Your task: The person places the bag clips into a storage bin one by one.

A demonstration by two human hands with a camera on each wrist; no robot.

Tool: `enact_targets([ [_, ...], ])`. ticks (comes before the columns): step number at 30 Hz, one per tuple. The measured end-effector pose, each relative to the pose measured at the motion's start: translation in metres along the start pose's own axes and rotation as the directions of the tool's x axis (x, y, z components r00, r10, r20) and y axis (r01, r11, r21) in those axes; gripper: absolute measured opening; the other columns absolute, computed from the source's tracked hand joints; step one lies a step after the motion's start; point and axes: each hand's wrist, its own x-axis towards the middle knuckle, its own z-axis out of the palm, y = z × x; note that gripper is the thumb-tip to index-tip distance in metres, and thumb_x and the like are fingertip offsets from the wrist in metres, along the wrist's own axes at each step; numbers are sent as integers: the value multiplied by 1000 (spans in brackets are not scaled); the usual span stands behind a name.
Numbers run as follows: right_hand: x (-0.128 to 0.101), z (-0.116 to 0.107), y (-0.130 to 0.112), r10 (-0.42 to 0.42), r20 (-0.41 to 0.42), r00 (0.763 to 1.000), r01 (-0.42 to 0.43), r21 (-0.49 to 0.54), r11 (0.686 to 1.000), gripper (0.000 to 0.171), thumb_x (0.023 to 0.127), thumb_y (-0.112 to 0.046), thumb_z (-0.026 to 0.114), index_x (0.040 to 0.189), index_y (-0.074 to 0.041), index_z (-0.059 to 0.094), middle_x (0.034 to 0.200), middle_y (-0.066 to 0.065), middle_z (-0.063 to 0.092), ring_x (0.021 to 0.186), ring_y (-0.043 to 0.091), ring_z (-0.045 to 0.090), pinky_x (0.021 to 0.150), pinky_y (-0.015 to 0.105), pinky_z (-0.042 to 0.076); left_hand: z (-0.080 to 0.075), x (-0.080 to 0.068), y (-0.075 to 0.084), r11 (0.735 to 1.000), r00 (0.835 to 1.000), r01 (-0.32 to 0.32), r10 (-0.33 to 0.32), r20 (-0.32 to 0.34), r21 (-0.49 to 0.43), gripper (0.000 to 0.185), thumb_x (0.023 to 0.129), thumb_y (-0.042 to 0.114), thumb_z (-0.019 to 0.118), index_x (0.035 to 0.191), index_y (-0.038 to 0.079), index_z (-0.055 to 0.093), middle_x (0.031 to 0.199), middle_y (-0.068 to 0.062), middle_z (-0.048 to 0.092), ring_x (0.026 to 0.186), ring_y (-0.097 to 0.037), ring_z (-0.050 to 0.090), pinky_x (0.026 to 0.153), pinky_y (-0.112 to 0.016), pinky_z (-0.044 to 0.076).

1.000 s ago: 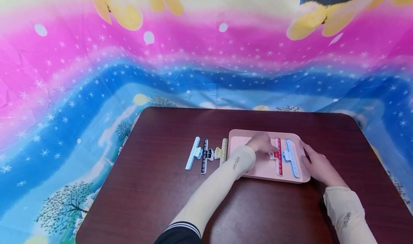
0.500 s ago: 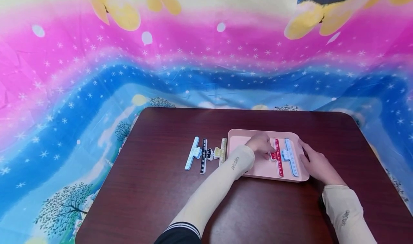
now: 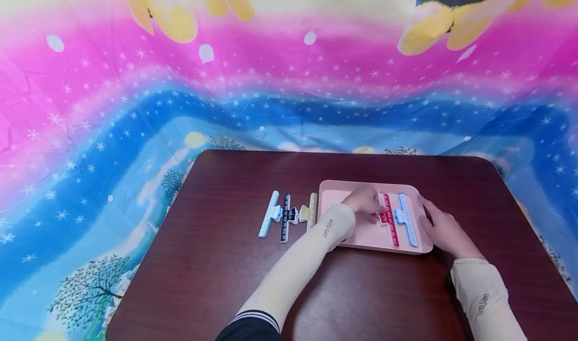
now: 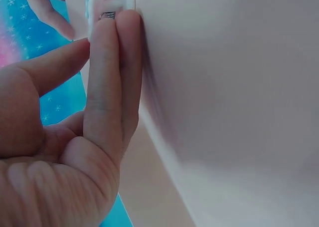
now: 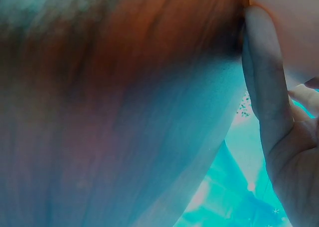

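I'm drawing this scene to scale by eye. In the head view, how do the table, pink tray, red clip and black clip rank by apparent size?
Largest to smallest:
1. Table
2. Pink tray
3. Red clip and black clip: too alike to rank

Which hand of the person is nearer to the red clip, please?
Left. The left hand pinches the red clip; the right hand touches the tray, beyond the light-blue clip inside it.

The kind of room is unclear: a cloth (image 3: 271, 60) printed with snowflakes and trees surrounds a wood-grained table (image 3: 198, 271).
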Motion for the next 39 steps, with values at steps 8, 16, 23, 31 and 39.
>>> enact_targets([
  [8,3,1,-1,8,12,1000,-8,2,1000,72,108,-22,49,165,-5,7,156,42,30,137,60,37,110,75,33,-18,-9,-4,1000,1000,-29,29,-10,11,20,98,28,73,91,11,63,76,-6,76,67,-13,71,63,-19,46],
  [16,5,0,-1,3,6,1000,-3,-3,1000,72,108,-21,49,165,-5,8,154,43,31,135,60,39,109,76,34,-54,-29,-11,970,977,-131,161,-137,205,22,97,36,72,109,18,69,89,9,72,79,-3,65,76,-19,47],
  [23,4,-1,1,-12,-10,1000,12,-2,1000,72,108,-20,49,165,-5,9,153,44,32,133,60,40,108,76,34,-90,-53,-26,957,951,-185,231,-205,222,27,99,33,72,118,14,69,103,3,75,94,-9,68,86,-25,52],
  [31,3,-1,3,-11,-12,1000,11,-12,1000,72,107,-20,49,165,-4,10,152,45,33,133,62,39,108,76,34,-114,-77,-67,960,943,-138,202,-263,245,29,101,29,68,126,15,67,109,2,74,100,-14,69,90,-33,54],
  [39,2,-1,4,5,17,1000,-5,-4,1000,73,108,-23,49,165,-5,8,152,45,31,133,63,38,108,77,34,-113,-97,-114,938,976,-52,121,-182,343,43,95,18,72,136,12,62,121,-3,71,113,-20,67,99,-42,54],
])
